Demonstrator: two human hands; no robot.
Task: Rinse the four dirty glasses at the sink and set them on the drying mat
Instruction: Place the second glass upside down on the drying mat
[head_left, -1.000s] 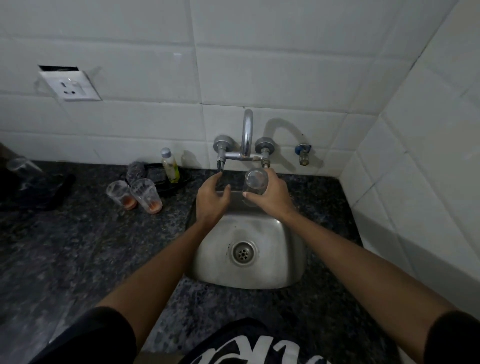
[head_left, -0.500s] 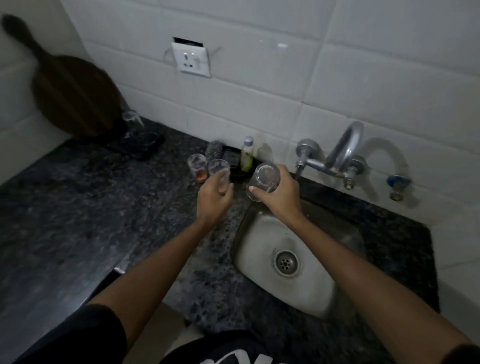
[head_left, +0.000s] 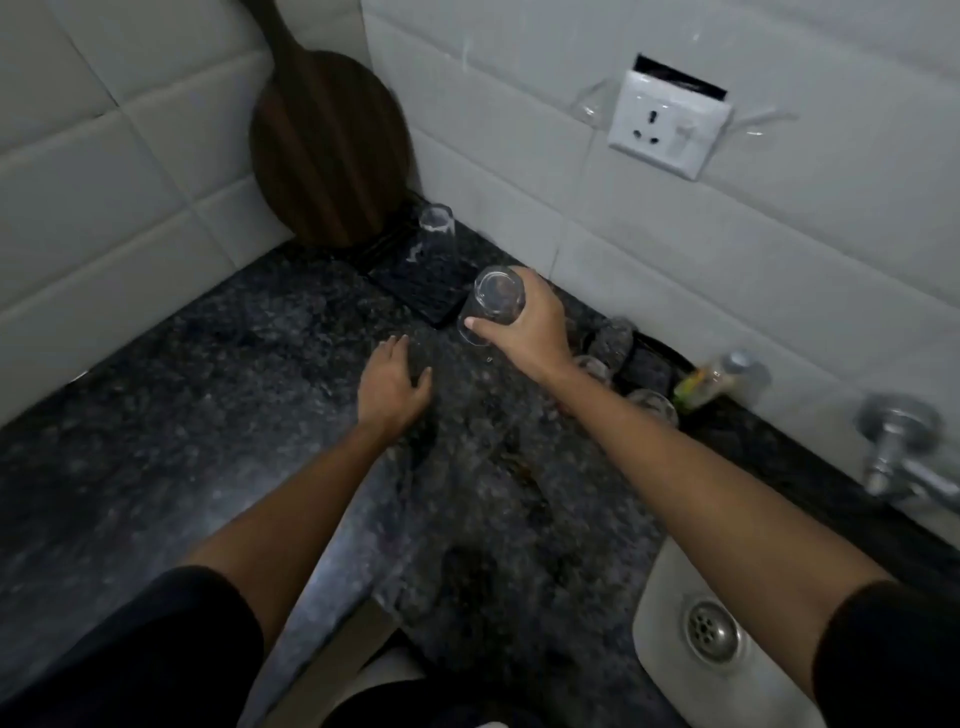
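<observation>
My right hand (head_left: 530, 327) grips a clear glass (head_left: 493, 304), held bottom-up just right of the dark drying mat (head_left: 415, 283) near the back wall. One clear glass (head_left: 436, 231) stands upside down on the mat's far end. My left hand (head_left: 392, 387) hovers over the dark counter with its fingers apart and nothing in it. Two more glasses (head_left: 652, 405) stand behind my right forearm, partly hidden. The steel sink (head_left: 670, 613) shows at the lower right, the tap (head_left: 898, 452) at the right edge.
A round wooden board (head_left: 324, 150) leans in the wall corner behind the mat. A small bottle (head_left: 719, 382) and a dark tray (head_left: 644, 364) sit by the wall near the tap. A white wall socket (head_left: 667, 122) is above. The counter's front edge (head_left: 332, 566) runs below my left arm.
My right hand has carried the glass left from the sink to beside the drying mat. My left hand moved left too, away from the two glasses. The view swung left.
</observation>
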